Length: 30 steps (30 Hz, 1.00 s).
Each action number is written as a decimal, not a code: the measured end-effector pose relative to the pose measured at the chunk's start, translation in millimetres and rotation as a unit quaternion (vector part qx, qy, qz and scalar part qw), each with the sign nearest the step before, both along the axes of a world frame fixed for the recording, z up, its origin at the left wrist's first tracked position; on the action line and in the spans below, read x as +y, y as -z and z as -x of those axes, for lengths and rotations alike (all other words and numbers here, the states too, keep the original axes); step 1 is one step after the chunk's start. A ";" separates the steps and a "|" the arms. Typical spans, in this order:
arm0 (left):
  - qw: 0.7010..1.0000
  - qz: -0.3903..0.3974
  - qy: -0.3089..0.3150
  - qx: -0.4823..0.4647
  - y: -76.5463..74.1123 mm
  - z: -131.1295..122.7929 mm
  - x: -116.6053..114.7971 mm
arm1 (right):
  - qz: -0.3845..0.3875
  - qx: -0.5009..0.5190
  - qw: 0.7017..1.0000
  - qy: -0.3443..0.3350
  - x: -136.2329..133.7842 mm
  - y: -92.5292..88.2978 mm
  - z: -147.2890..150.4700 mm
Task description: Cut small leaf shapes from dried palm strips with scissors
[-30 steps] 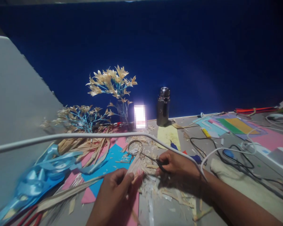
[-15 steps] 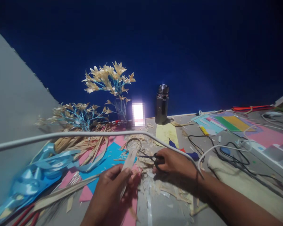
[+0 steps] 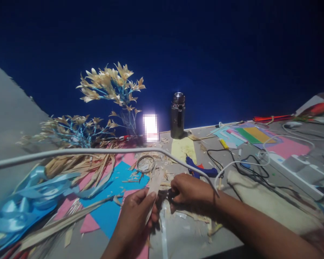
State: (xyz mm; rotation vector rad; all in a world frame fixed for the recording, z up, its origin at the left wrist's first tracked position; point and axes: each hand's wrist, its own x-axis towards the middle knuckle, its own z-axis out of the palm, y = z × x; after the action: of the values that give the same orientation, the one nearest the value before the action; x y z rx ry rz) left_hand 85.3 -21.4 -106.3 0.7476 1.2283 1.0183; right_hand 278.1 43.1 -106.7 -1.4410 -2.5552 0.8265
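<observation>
A pale, flat strip of dried husk (image 3: 156, 180) points up and away from my left hand (image 3: 135, 212), pinched between thumb and fingers. Close by on the right, my right hand (image 3: 189, 189) is closed around dark-handled scissors (image 3: 167, 195). Their blades are mostly hidden beside the strip and in shadow, so I cannot tell whether they touch it. Just beyond the strip, a thin ring (image 3: 153, 163) lies among husk scraps. A blue glue gun (image 3: 206, 172) rests behind my right hand.
A white cable (image 3: 97, 154) crosses in front. Dried-petal flowers on blue stems (image 3: 110, 84) and a dark flask (image 3: 177, 120) stand at the back. Blue ribbon (image 3: 24, 205) lies left, over coloured sheets. A rolled cream cloth (image 3: 259, 205) and a power strip (image 3: 294, 176) are right.
The scissors, in my right hand, have come down and closer to the strip, turning so their blades show less. My left hand still pinches the strip. The whole view has shifted slightly.
</observation>
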 end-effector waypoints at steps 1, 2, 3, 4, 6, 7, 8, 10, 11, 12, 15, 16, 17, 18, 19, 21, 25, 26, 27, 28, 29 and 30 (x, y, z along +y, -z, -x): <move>1.000 -0.001 -0.003 -0.001 1.0 0.4 0.0 | -0.004 0.000 1.000 -0.001 0.1 -0.4 -0.9; 1.000 0.001 -0.007 -0.004 1.7 0.4 0.1 | -0.010 0.002 1.000 0.002 -0.4 -0.5 -1.3; 1.000 0.007 -0.010 -0.006 2.2 0.0 0.2 | -0.016 0.005 1.000 0.008 -1.6 -0.2 -1.3; 1.000 0.012 -0.013 -0.011 2.4 -0.8 0.4 | -0.021 0.009 1.000 0.016 -3.4 0.2 -0.8; 0.999 0.021 -0.015 -0.027 2.4 -3.6 1.3 | -0.018 0.015 0.999 0.025 -7.7 -0.3 0.9; 0.999 0.025 -0.011 -0.036 2.0 -5.4 1.9 | -0.011 0.018 1.000 0.022 -9.9 -1.6 1.8; 0.999 0.029 -0.006 -0.044 1.4 -7.4 2.5 | 0.001 0.024 1.000 0.013 -11.9 -3.9 2.6; 0.998 0.043 0.001 -0.050 -1.0 -10.9 3.6 | 0.032 0.055 0.998 -0.013 -13.9 -10.9 3.0; 0.997 0.054 -0.001 -0.047 -2.6 -12.0 3.9 | 0.038 0.083 0.996 -0.016 -13.4 -15.2 2.3; 0.997 0.064 -0.009 -0.044 -4.5 -12.4 3.9 | 0.034 0.111 0.993 -0.006 -11.4 -19.7 0.5; 0.995 0.077 -0.047 -0.046 -10.9 -8.1 2.8 | -0.058 0.158 0.980 0.104 4.8 -32.6 -12.7; 0.994 0.078 -0.064 -0.052 -13.0 -4.7 2.2 | -0.090 0.164 0.971 0.147 12.8 -36.5 -19.6; 0.992 0.075 -0.083 -0.055 -15.0 -0.5 1.3 | -0.118 0.170 0.960 0.187 21.0 -40.2 -27.3; 0.991 0.069 -0.100 -0.053 -16.8 4.2 0.3 | -0.142 0.182 0.947 0.222 28.7 -43.6 -34.9; 0.991 0.060 -0.113 -0.047 -18.4 9.4 -0.8 | -0.168 0.212 0.926 0.264 34.9 -46.4 -41.9; 0.990 0.043 -0.128 -0.028 -21.7 19.8 -4.0 | -0.180 0.214 0.920 0.275 40.2 -49.5 -50.6; 0.991 0.046 -0.126 0.003 -30.7 35.9 -13.7 | -0.072 0.138 0.981 0.118 16.9 -42.0 -37.7; 0.990 0.049 -0.132 0.009 -33.6 38.9 -16.4 | -0.037 0.081 0.995 0.049 6.2 -38.1 -29.6; 0.988 0.049 -0.144 0.017 -36.4 41.7 -18.8 | -0.023 0.031 0.999 0.003 -5.0 -34.2 -21.0; 0.986 0.048 -0.155 0.026 -38.8 44.6 -20.9 | -0.024 0.025 0.999 -0.015 -15.6 -30.6 -12.9; 0.985 0.046 -0.164 0.035 -40.6 47.5 -22.7 | -0.028 0.025 0.999 -0.030 -24.7 -27.8 -6.0; 0.983 0.045 -0.171 0.041 -41.3 50.4 -24.3 | -0.046 0.029 0.997 -0.048 -31.6 -26.3 -1.0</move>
State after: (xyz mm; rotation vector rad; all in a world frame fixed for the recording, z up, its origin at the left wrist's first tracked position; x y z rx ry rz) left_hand 34.9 -45.7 -65.0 0.5213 1.4981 1.2094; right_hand 279.1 11.6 -80.4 -1.2602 -2.5992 0.7396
